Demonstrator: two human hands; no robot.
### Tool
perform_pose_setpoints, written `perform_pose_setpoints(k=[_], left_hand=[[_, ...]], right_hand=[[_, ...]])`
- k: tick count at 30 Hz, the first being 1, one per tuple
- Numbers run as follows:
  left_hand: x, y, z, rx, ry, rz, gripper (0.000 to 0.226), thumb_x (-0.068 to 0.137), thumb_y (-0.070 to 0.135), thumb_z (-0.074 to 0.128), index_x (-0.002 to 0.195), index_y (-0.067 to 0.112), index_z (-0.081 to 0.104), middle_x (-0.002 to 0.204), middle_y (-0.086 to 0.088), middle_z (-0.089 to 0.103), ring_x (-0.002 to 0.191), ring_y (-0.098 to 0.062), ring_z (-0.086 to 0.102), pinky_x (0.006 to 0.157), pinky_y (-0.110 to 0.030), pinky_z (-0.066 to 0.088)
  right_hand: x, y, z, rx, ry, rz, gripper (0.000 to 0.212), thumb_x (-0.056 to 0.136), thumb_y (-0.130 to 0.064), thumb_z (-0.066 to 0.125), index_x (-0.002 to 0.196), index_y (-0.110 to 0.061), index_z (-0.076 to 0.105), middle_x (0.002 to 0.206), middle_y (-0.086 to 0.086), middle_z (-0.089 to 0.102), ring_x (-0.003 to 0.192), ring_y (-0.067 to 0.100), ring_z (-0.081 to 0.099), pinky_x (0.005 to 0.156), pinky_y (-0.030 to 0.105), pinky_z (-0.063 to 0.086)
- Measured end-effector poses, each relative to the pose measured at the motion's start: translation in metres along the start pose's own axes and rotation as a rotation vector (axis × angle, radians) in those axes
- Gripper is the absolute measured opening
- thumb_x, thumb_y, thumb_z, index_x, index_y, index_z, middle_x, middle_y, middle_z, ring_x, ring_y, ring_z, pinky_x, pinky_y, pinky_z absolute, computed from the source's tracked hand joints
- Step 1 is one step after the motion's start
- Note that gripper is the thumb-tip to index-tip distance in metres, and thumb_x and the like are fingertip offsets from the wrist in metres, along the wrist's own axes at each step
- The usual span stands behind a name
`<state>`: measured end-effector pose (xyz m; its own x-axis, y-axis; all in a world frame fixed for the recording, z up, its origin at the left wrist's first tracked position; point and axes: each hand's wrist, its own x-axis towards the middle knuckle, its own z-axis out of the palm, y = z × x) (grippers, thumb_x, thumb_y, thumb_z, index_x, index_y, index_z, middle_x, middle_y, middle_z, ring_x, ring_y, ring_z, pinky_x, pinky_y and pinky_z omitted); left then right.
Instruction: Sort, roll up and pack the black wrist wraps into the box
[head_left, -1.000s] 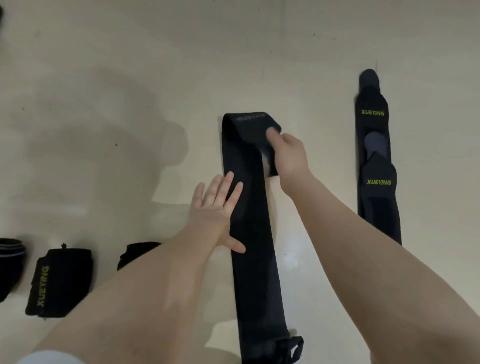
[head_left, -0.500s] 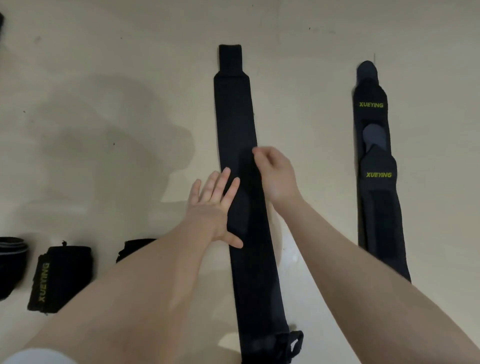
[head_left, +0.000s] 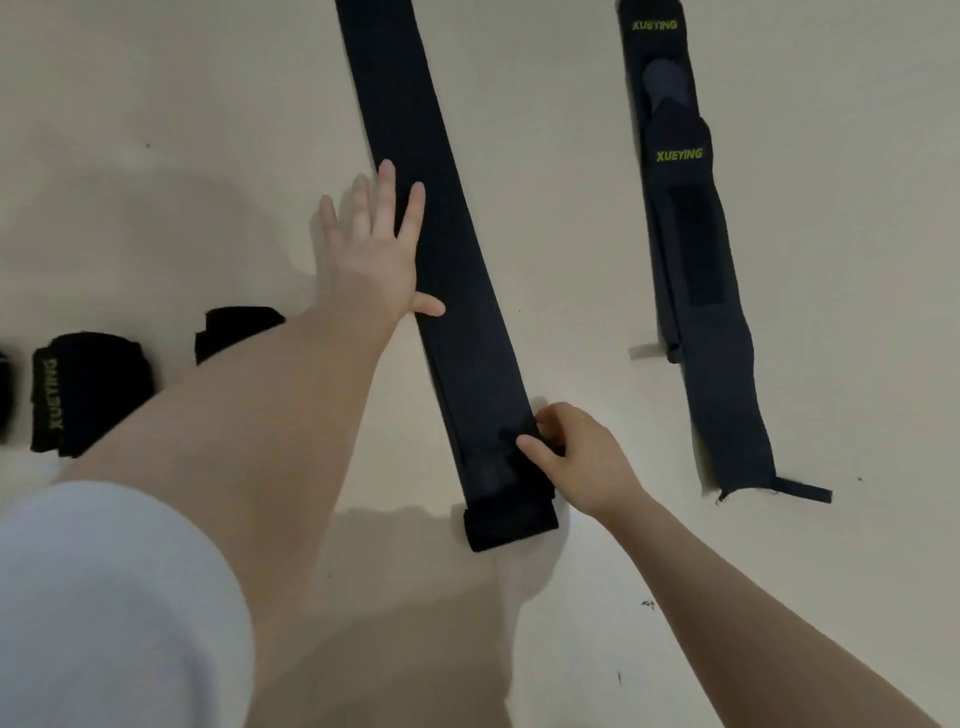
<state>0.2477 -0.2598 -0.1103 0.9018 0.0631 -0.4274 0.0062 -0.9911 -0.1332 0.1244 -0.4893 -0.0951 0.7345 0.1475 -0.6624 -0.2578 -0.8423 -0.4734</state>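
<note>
**Right hand at the near end of the flat wrap, ready to start the roll**

Since the previous frame the right hand (head_left: 576, 457) has come back from the middle of the flat wrist wrap (head_left: 441, 249) to its near end, and the view has dropped so that the far tip now runs out of the top edge. Nearest the viewer, the wrap's thicker end piece (head_left: 511, 522) lies crosswise on the floor (head_left: 156, 130). Just beyond it, the right hand pinches the wrap's right edge, thumb on top, remaining fingers curled beside the fabric. Farther out, the left hand (head_left: 369, 254) lies flat with straight, spread fingers, its thumb side pressing the wrap's left edge, holding nothing. The wrap's long axis runs away from the viewer, leaning slightly left; rolling would therefore proceed from the right hand's end toward the left hand. The right hand is judged the nearer to the starting end. To the right, well apart, lies a second unrolled wrap (head_left: 696, 270); at far left sit rolled wraps (head_left: 85, 395). No box is visible.
</note>
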Motion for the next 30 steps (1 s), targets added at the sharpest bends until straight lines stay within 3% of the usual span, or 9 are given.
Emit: perform_pose_setpoints(k=[2,4,7,10,16,20,25,27,30], left_hand=[[-0.034,0.017,0.006,-0.023,0.164,0.071,0.091,0.091,0.041,0.055,0.15,0.016,-0.01,0.157,-0.012,-0.014,0.145,-0.034,-0.001,0.115,-0.05,0.004],[-0.078,0.037,0.022,-0.195,0.287,0.133,0.075,0.084,0.002,0.057,0.149,0.007,0.02,0.154,-0.018,0.018,0.137,-0.036,0.026,0.113,-0.045,0.02],[-0.142,0.061,0.047,-0.401,0.296,0.24,0.062,0.072,-0.009,0.063,0.13,0.007,0.052,0.128,-0.011,0.052,0.113,-0.03,0.05,0.098,-0.037,0.037],[-0.18,0.073,0.071,-0.518,-0.036,0.261,0.058,0.092,-0.002,0.039,0.147,0.015,0.028,0.151,0.001,0.029,0.137,-0.02,0.028,0.11,-0.026,0.019],[-0.191,0.073,0.087,-0.333,-0.13,0.263,0.057,0.102,0.014,0.028,0.152,0.022,0.0,0.159,0.009,-0.007,0.146,-0.014,-0.001,0.118,-0.029,0.0],[-0.194,0.073,0.079,-0.287,-0.209,0.269,0.062,0.102,0.04,0.026,0.151,0.022,-0.006,0.158,0.009,-0.015,0.146,-0.015,-0.007,0.119,-0.033,-0.002],[-0.198,0.074,0.077,-0.21,-0.302,0.271,0.113,0.074,0.077,0.049,0.15,0.022,-0.014,0.156,0.009,-0.023,0.145,-0.015,-0.013,0.119,-0.037,-0.001],[-0.2,0.078,0.075,-0.187,-0.332,0.279,0.126,0.065,0.082,0.053,0.149,0.02,-0.017,0.155,0.008,-0.026,0.145,-0.016,-0.016,0.119,-0.039,-0.002],[-0.197,0.077,0.075,-0.299,-0.374,0.262,0.114,0.071,0.082,0.042,0.149,0.021,-0.016,0.154,0.01,-0.026,0.144,-0.014,-0.018,0.119,-0.038,-0.004]], right_hand=[[-0.014,0.007,0.007,0.091,-0.007,-0.061,0.055,0.085,-0.047,0.055,0.132,-0.02,0.043,0.112,-0.011,0.057,0.101,0.013,0.057,0.083,0.028,0.047],[-0.021,0.015,0.013,0.088,0.01,-0.125,0.057,0.081,-0.053,0.049,0.129,-0.023,0.046,0.111,-0.009,0.059,0.098,0.014,0.056,0.082,0.032,0.049],[-0.027,0.026,0.017,0.127,-0.005,-0.148,0.042,0.087,-0.016,0.045,0.129,-0.015,0.049,0.118,0.0,0.054,0.106,0.015,0.049,0.089,0.024,0.039],[-0.034,0.037,0.022,0.096,0.052,-0.142,0.044,0.086,0.003,0.042,0.127,-0.009,0.049,0.118,0.001,0.051,0.104,0.012,0.046,0.085,0.017,0.035],[-0.047,0.055,0.034,-0.128,0.051,-0.149,0.008,0.091,-0.015,0.05,0.084,-0.018,0.047,0.079,-0.001,0.053,0.076,0.023,0.049,0.057,0.032,0.035],[-0.068,0.057,0.022,0.143,-0.113,-0.065,0.021,0.092,-0.01,0.048,0.102,-0.016,0.066,0.09,-0.001,0.064,0.086,0.019,0.056,0.076,0.019,0.045],[-0.083,0.075,0.014,-0.422,-0.431,-0.02,0.026,0.094,-0.018,0.046,0.117,-0.023,0.057,0.106,-0.005,0.053,0.105,0.022,0.053,0.084,0.027,0.04],[-0.085,0.075,0.02,-0.578,-0.374,-0.042,0.024,0.092,-0.024,0.045,0.115,-0.028,0.051,0.109,-0.005,0.055,0.107,0.024,0.055,0.08,0.031,0.04],[-0.091,0.066,0.019,-0.386,-0.098,-0.106,0.033,0.083,-0.017,0.05,0.116,-0.019,0.049,0.11,-0.001,0.053,0.103,0.026,0.053,0.072,0.029,0.037]])
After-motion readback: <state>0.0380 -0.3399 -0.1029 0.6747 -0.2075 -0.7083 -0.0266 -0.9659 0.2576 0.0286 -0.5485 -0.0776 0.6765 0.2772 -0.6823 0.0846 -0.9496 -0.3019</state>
